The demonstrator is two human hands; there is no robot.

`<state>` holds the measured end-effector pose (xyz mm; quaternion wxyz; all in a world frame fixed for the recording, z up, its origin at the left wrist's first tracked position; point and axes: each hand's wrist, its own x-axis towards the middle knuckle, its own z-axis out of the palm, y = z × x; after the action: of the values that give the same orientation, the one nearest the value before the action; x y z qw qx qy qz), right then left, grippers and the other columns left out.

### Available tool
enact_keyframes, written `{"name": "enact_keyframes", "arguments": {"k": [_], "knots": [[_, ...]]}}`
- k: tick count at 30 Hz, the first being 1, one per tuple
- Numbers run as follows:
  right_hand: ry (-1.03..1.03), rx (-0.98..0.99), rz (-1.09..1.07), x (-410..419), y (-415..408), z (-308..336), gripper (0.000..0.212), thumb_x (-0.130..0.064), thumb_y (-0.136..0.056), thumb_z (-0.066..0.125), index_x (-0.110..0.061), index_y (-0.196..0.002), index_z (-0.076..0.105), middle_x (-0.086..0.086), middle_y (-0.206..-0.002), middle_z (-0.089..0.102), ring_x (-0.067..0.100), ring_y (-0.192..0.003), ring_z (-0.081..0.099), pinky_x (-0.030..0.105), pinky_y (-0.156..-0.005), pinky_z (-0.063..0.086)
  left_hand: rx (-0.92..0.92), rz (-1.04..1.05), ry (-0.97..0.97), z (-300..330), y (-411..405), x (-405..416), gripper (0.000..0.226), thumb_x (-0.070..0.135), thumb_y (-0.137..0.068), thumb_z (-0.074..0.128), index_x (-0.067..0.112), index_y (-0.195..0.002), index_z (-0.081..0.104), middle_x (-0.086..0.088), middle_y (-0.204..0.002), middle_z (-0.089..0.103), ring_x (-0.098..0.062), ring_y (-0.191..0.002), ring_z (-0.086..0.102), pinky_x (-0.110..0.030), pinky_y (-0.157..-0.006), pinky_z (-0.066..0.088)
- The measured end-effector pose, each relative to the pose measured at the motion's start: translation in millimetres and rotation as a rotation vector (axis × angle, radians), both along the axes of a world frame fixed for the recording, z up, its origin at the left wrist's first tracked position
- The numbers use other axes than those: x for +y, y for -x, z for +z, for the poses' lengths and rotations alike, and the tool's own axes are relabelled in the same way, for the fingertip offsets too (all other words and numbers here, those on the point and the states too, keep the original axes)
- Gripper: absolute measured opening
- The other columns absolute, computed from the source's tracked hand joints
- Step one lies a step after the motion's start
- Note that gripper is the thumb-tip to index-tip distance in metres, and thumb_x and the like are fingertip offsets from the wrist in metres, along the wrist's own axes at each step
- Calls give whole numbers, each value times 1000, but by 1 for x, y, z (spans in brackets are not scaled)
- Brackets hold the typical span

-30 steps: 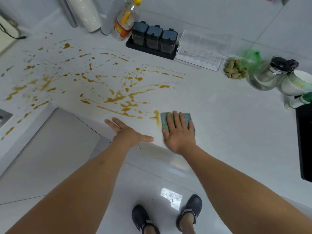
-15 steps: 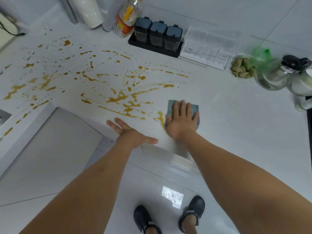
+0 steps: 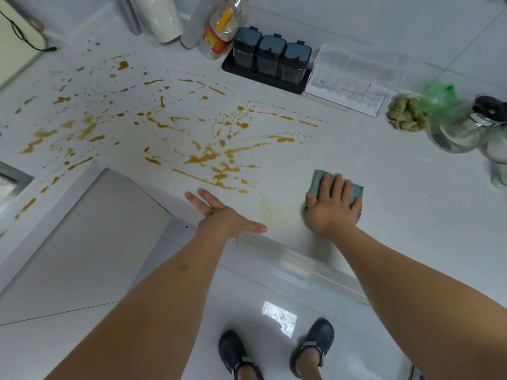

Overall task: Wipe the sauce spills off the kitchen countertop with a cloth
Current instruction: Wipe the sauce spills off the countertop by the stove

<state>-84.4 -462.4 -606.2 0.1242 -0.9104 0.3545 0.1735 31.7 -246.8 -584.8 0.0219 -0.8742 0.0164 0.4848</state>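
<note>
- Two dark clogs (image 3: 277, 352) are standing on the glossy white floor (image 3: 192, 311) at the bottom of the view, with a small bright reflection between and just above them.
- Both bare forearms are reaching up and forward from the lower corners toward the front edge of the white countertop (image 3: 411, 201).
- The left hand (image 3: 223, 218) is resting flat at the counter's front edge, fingers straight and spread, thumb sticking out to the right, holding nothing.
- The right hand (image 3: 333, 205) is pressing palm-down on a teal cloth (image 3: 318, 181), fingers straight and lying on top of it; the cloth's corners are showing beyond the fingertips and at the right side of the hand.
- A faint yellowish smear (image 3: 277, 212) is lying on the counter between the two hands, just left of the cloth.
- Orange-brown sauce spills (image 3: 208, 157) are spreading in streaks and drops beyond the left hand, running across the counter to the far left and back toward the wall.
- At the back, three dark-lidded jars (image 3: 271, 57) are sitting in a black tray, with an orange-labelled bottle (image 3: 219, 31) to their left and a clear plastic box (image 3: 354, 78) to their right.
- At the far right, a green bag of pale lumps (image 3: 408, 116) is lying beside a glass jug (image 3: 463, 127).
</note>
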Motion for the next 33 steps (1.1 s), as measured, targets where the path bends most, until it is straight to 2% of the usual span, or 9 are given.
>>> {"name": "enact_keyframes", "arguments": {"k": [7, 10, 13, 16, 18, 20, 26, 30, 33], "knots": [[-12, -32, 365, 80, -41, -2, 71, -56, -102, 6, -23, -160, -20, 2, -168, -25, 28, -154, -24, 60, -122, -9, -61, 59, 36, -5, 1, -1, 190, 100, -27, 69, 6, -143, -48, -25, -139, -61, -52, -128, -55, -63, -122, -5], [2, -25, 474, 66, -13, -3, 70, -57, -103, 7, -26, -160, -19, -1, -168, -23, 23, -154, -23, 56, -124, -8, -90, 214, 104, 2, 5, 0, 192, 91, -27, 80, 8, -141, -50, -19, -142, -62, -47, -152, -20, -58, -124, 9], [28, -3, 380, 30, 19, -1, 69, -59, -102, 5, -30, -160, -18, -2, -168, -23, 22, -155, -21, 54, -124, -7, -165, 257, 171, 10, 14, 7, 186, 88, -37, 83, 8, -146, -45, -18, -151, -54, -44, -155, 1, -56, -123, 14], [18, 41, 208, 5, 24, 0, 70, -59, -102, 8, -29, -160, -17, -2, -168, -23, 22, -155, -20, 55, -124, -7, -416, 353, 299, 7, 15, 19, 146, 84, -70, 69, 1, -160, -12, -21, -168, -14, -42, -151, 12, -52, -121, 18], [-10, 53, 102, 10, 11, 2, 73, -58, -102, 9, -25, -160, -18, 1, -168, -24, 26, -155, -22, 58, -123, -8, -623, 541, 339, 4, 3, 31, 104, 65, -94, 55, -4, -156, 10, -24, -162, 14, -41, -145, 25, -51, -117, 26], [-35, 50, 45, 28, -6, 2, 74, -57, -102, 9, -21, -160, -20, 4, -167, -26, 30, -154, -25, 61, -122, -9, -703, 673, 288, 4, -16, 43, 79, 50, -103, 48, -5, -152, 19, -25, -156, 25, -40, -140, 33, -49, -114, 33], [-44, 6, 168, 67, -42, -3, 73, -57, -102, 8, -22, -160, -20, 4, -167, -27, 30, -153, -25, 61, -122, -9, -1001, 243, 262, -13, -40, 57, 46, 19, -103, 46, -9, -138, 39, -28, -142, 43, -41, -128, 43, -44, -107, 37], [-32, 17, 253, 51, -53, -4, 72, -59, -102, 7, -26, -160, -19, 1, -167, -28, 27, -153, -26, 59, -123, -9, -890, 140, 183, -9, -57, 60, 38, 18, -91, 51, -2, -124, 53, -20, -125, 55, -38, -117, 50, -45, -98, 44], [-37, 30, 240, 38, -64, -2, 72, -60, -102, 8, -27, -160, -19, 0, -167, -28, 26, -153, -26, 59, -123, -9, -769, 18, 308, -7, -62, 69, 18, 24, -88, 51, 7, -87, 57, -10, -88, 61, -31, -87, 60, -34, -66, 49]]}}
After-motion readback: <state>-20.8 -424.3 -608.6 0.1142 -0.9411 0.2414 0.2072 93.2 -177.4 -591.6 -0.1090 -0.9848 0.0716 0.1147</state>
